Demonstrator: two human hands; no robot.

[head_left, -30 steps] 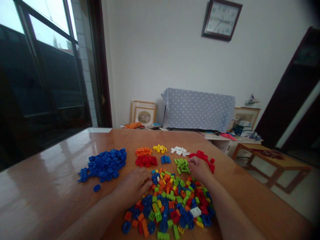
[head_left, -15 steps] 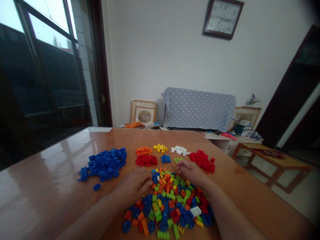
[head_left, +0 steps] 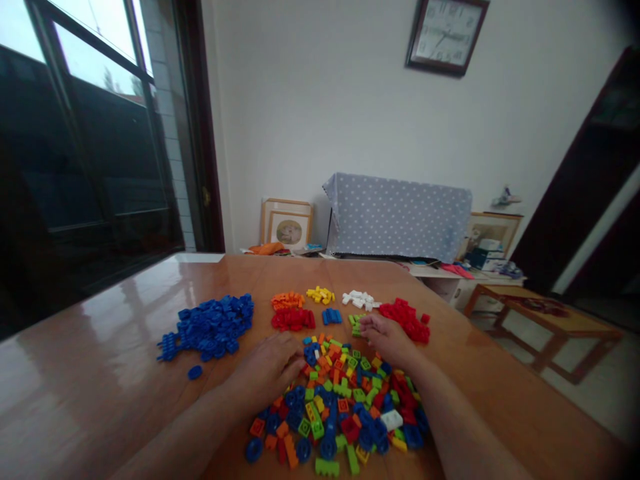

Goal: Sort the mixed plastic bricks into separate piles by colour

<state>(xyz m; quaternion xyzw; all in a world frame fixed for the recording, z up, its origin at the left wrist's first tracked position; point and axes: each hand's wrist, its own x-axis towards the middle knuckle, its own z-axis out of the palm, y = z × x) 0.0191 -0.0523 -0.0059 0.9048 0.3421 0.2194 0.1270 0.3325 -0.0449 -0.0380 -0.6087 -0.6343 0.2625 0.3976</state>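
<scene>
My left hand [head_left: 275, 360] rests at the left edge of a mixed pile of toy building bricks [head_left: 345, 393]. Its fingers bend down loosely with the thumb apart, and I see nothing in it. Beyond the pile, my right hand [head_left: 386, 337] has its fingers curled together beside a small group of green bricks [head_left: 356, 325]. The fingertips lie at the right side of that group; whether they hold a brick is hidden. Sorted heaps surround it: blue bricks [head_left: 331, 317], white bricks [head_left: 361, 300] and red bricks [head_left: 406, 321].
A large heap of blue pieces [head_left: 213, 327] lies left, with one round blue piece [head_left: 195, 373] apart. Orange bricks [head_left: 287, 301], yellow bricks [head_left: 320, 295] and another red heap [head_left: 293, 319] sit further back on the wooden table [head_left: 120, 373]. A low wooden stool [head_left: 550, 320] stands right.
My right hand has shifted slightly away and to the right, showing more of the green bricks. My left hand has stayed in place.
</scene>
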